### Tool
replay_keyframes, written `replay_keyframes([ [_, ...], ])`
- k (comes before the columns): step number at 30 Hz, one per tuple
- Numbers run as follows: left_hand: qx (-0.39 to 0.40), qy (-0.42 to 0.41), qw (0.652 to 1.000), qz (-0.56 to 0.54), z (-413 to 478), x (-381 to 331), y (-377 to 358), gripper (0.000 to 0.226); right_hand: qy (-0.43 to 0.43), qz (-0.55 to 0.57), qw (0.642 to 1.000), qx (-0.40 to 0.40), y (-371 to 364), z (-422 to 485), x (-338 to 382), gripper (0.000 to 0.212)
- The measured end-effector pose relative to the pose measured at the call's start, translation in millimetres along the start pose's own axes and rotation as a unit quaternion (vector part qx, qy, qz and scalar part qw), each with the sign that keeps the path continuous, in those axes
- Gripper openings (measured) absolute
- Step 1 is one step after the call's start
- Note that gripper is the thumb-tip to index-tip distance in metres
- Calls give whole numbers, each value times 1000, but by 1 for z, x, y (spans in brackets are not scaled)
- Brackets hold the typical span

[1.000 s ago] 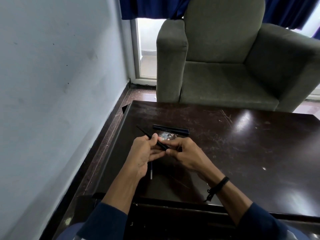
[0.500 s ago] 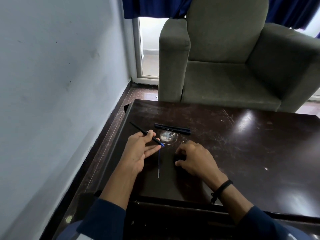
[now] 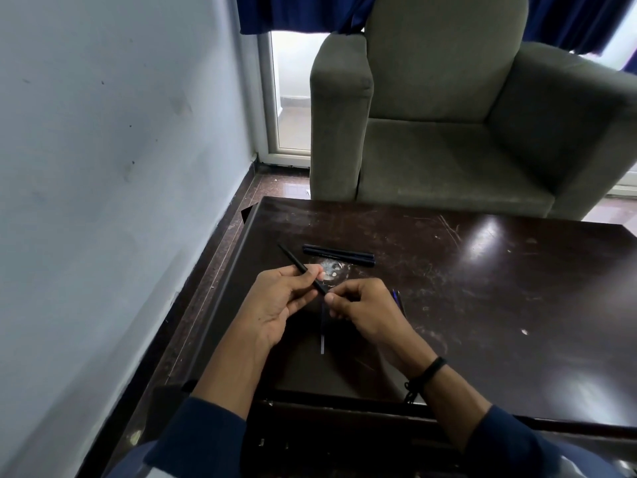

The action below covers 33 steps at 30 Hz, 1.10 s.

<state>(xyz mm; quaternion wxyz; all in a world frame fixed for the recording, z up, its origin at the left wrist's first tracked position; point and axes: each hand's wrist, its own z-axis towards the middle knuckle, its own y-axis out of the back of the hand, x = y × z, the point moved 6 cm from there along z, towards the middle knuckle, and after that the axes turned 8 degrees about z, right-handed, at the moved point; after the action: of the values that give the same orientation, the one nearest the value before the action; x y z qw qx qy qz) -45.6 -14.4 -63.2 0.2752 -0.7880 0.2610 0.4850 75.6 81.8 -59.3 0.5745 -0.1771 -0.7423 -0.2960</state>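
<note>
Two hands together again: the left hand (image 3: 279,300) curls its fingers round the black pen (image 3: 299,266), held just above the surface (image 3: 482,305). The right hand (image 3: 367,313), back up from below, pinches its near tip. A thin refill (image 3: 322,339) lies underneath, so this looks like reassembly.
</note>
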Motion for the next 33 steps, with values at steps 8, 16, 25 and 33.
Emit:
replay_keyframes([
  [8, -75, -10, 996, -51, -2, 6, -2, 4, 213, -321, 912, -142, -5, -19, 29, 6],
  [16, -40, -4, 998, -39, 0, 7, -4, 10, 16, -65, 998, -13, 7, -1, 4, 22],
  [25, -46, -2, 998, -46, 0, 7, -4, 15, 3, 25, 1000, -10, 9, 2, 1, 10],
  [33, -39, 1, 998, -43, 0, 8, -4, 14, 11, 60, 998, -13, 12, 6, -2, 25],
])
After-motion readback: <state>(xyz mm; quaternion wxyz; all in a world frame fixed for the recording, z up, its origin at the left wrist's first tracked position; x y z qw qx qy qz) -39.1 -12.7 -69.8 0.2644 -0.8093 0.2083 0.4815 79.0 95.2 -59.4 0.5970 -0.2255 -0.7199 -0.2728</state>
